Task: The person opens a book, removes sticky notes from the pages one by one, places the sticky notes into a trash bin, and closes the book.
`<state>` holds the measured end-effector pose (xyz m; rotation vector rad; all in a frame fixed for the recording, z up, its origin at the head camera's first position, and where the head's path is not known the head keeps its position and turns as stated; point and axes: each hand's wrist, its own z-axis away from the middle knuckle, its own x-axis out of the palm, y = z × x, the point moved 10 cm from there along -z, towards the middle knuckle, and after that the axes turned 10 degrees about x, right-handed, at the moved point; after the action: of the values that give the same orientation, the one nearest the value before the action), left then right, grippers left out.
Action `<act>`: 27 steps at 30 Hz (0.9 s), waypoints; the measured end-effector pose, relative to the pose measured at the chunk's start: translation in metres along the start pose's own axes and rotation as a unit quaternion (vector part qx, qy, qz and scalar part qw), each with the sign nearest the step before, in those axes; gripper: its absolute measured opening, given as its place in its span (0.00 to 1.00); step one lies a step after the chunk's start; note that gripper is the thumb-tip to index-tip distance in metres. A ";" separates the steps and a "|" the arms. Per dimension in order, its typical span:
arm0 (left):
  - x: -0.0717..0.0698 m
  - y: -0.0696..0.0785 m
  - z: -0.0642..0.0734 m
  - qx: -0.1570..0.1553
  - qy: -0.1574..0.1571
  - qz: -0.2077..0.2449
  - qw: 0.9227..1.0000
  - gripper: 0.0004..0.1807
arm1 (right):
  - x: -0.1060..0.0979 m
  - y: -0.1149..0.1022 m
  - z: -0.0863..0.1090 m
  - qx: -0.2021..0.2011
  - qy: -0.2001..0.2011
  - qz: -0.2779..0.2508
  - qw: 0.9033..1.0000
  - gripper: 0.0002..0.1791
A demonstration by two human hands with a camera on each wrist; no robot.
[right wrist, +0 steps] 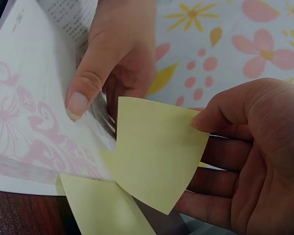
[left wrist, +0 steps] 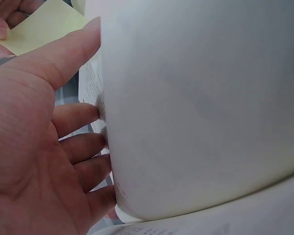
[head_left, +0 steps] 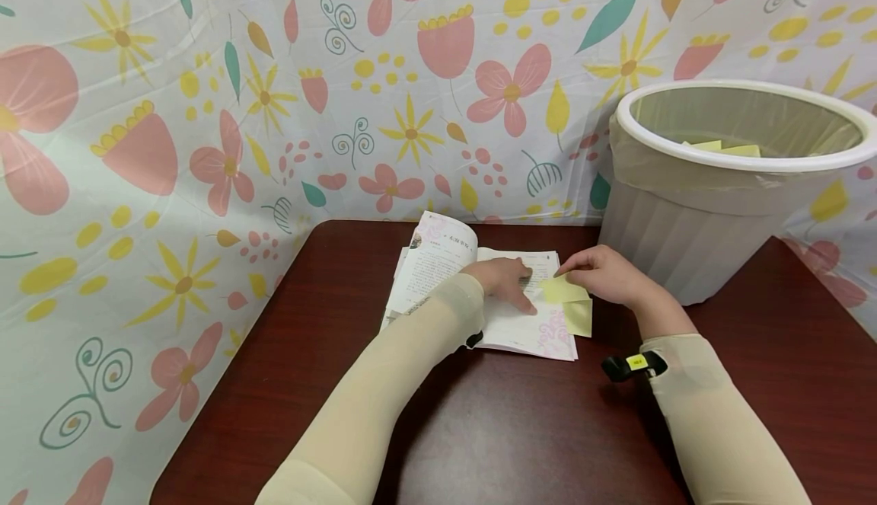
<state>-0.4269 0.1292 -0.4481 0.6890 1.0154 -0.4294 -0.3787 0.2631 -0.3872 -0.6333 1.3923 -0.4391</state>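
An open book (head_left: 507, 330) with printed text and pink flower patterns lies on the table. My left hand (head_left: 503, 280) rests on its right page, thumb and fingers spread apart. In the left wrist view, a white page (left wrist: 201, 107) rises beside that hand's fingertips (left wrist: 102, 196). My right hand (head_left: 610, 273) pinches a yellow sticky note (right wrist: 159, 152) between thumb and fingers, over the book's right edge. A second yellow sticky note (head_left: 578, 318) sticks out from under the pages on that side.
A grey trash bin (head_left: 685, 223) with a white rim and a clear liner stands at the back right, with yellow papers (head_left: 736, 150) inside. The dark red table (head_left: 527, 429) meets a flower-patterned curtain (head_left: 274, 155) at its back and left.
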 end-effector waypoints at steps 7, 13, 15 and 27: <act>0.000 0.001 0.001 0.002 0.001 0.000 1.000 0.50 | 0.000 -0.004 0.001 -0.006 -0.006 -0.007 1.000 0.12; -0.001 0.001 0.003 0.003 0.005 0.004 1.000 0.50 | 0.001 -0.005 0.002 -0.003 -0.014 -0.012 1.000 0.11; -0.001 0.001 0.003 0.003 0.004 0.004 1.000 0.50 | 0.000 -0.006 0.002 -0.001 -0.015 -0.011 1.000 0.11; 0.000 0.003 0.000 0.020 0.010 0.000 1.000 0.50 | -0.003 -0.016 0.009 -0.017 -0.017 -0.020 1.000 0.10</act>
<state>-0.4251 0.1316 -0.4476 0.7304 1.0274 -0.4439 -0.3690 0.2542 -0.3741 -0.6937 1.3602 -0.4348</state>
